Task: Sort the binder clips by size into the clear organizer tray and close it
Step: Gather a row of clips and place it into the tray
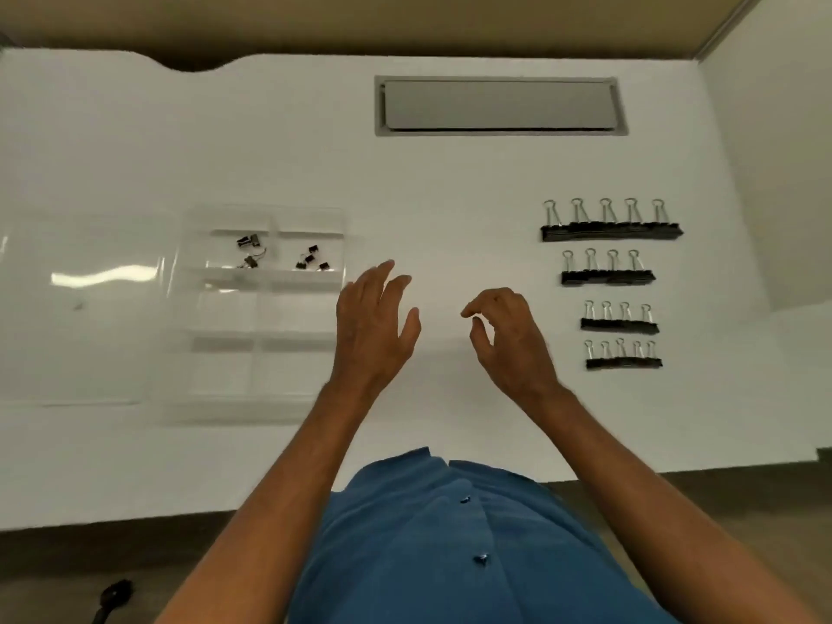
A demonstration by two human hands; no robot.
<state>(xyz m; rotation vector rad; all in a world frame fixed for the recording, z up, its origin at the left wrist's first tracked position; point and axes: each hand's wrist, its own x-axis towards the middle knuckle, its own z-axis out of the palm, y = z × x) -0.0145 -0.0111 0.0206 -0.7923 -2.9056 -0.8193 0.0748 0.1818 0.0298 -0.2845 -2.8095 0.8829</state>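
Observation:
A clear organizer tray lies on the white table at the left, its clear lid folded out flat to its left. Two of its far compartments hold small black binder clips and tinier clips. On the right, black binder clips stand in rows by size: the largest row farthest, then a medium row, a smaller row and the nearest row. My left hand hovers just right of the tray, fingers straight. My right hand hangs mid-table with loosely curled fingers, holding nothing.
A grey cable hatch is set into the white table at the back. A white wall panel rises at the right edge. A black object lies on the floor at the lower left.

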